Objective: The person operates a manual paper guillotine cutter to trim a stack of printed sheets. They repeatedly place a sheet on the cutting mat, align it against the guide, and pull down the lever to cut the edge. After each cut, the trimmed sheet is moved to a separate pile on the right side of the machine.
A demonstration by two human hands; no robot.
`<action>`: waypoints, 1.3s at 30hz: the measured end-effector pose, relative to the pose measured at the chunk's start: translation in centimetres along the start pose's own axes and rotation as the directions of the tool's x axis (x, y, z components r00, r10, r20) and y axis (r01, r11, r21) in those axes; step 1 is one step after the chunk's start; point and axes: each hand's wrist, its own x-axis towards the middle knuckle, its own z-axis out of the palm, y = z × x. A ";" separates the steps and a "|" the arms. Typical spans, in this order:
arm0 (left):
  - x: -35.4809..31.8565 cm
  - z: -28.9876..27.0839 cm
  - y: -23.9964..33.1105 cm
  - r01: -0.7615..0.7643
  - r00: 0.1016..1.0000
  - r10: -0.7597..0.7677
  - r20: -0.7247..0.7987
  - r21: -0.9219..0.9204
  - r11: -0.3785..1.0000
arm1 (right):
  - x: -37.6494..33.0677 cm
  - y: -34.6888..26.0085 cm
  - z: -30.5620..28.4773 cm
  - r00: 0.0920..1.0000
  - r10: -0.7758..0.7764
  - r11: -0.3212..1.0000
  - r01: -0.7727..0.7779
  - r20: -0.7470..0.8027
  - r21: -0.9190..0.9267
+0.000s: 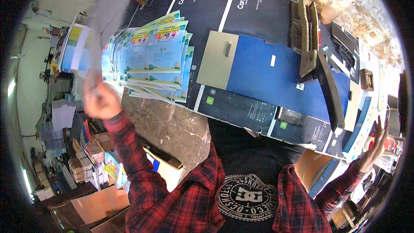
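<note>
My left hand (102, 99), blurred by motion, is closed on the lower end of a pale sheet of paper (110, 13) raised at the table's left end. Just right of it, a fanned pile of colourful printed sheets (157, 56) in light blue, green and yellow lies on the table. At the far right, my right hand (376, 146) is held out with fingers stretched and apart, nothing in it. It is nearest to a stack of blue-edged sheets (359, 123) at the table's right end; whether it touches them I cannot tell.
A blue board (263, 67) with a grey plate (217, 60) lies mid-table. A long black lever arm (330, 90) crosses its right side, beside upright worn bars (304, 39). More printed sheets (77, 47) are stacked at left. Paper bundles (82, 162) crowd the lower left.
</note>
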 end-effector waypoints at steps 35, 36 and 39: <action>-9.1 4.4 12.6 0.578 0.305 -0.018 0.952 -0.170 0.798 | 5.0 29.8 -3.9 0.776 0.621 0.592 -0.556 -0.110 -0.584; -9.1 4.1 12.8 0.623 0.286 -0.045 0.957 -0.150 0.767 | 5.2 28.7 -3.5 0.764 0.629 0.559 -0.571 -0.141 -0.601; -8.4 2.9 13.7 0.629 0.302 0.021 0.953 -0.216 0.747 | 5.7 26.7 -3.4 0.730 0.652 0.465 -0.597 -0.203 -0.654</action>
